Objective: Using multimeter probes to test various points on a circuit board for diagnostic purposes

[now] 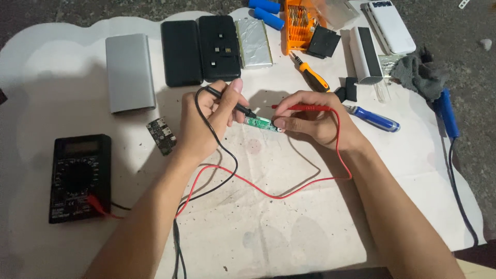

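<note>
Probes meet on a small green circuit board [260,123].
Left hand [204,121] grips black probe [231,102]; right hand [312,121] grips red probe [305,108] above the board.

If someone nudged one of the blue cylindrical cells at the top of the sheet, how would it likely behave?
The blue cylindrical cells lie on their sides, so one would probably roll across the white sheet. The smooth round casing looks slippery to pinch. It is likely stiff and fairly heavy for its size, though weight cannot be seen.
</note>
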